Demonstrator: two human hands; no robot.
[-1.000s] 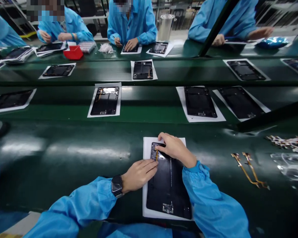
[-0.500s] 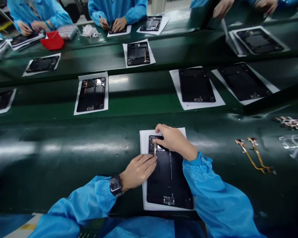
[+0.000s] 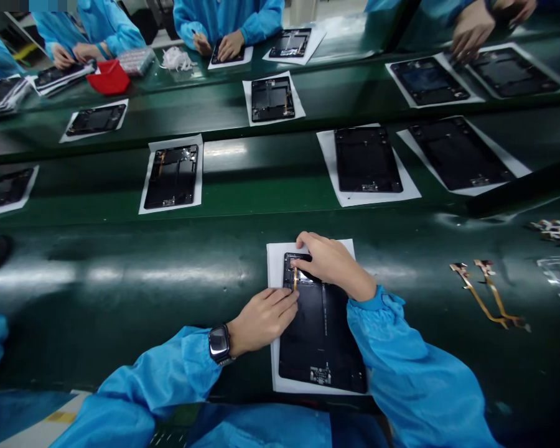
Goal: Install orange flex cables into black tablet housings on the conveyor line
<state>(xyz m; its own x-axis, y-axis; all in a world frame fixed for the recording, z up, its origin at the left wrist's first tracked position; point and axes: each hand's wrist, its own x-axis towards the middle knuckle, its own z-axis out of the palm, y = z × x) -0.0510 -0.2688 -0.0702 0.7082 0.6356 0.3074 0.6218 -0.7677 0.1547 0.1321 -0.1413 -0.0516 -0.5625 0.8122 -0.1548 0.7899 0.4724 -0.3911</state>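
Observation:
A black tablet back panel (image 3: 322, 336) lies on a white sheet (image 3: 274, 261) on the green bench right in front of me. My right hand (image 3: 333, 264) curls over its top left corner, thumb and fingertips pressed on a thin orange flex cable (image 3: 295, 280). My left hand (image 3: 264, 320), with a smartwatch (image 3: 219, 343) on the wrist, rests flat on the panel's left edge, fingers stretched toward the cable.
Two loose orange flex cables (image 3: 488, 302) lie to the right, with more parts (image 3: 557, 231) beyond. Other tablet panels on white sheets (image 3: 172, 175) (image 3: 366, 160) sit on the green belt (image 3: 261, 180). People in blue coats work across the line near a red tray (image 3: 107, 78).
My hands stay on the panel's top corner with the cable. The view tilted down over the second, then shifted slightly. A person's hand across the line moved onto a panel at the far right.

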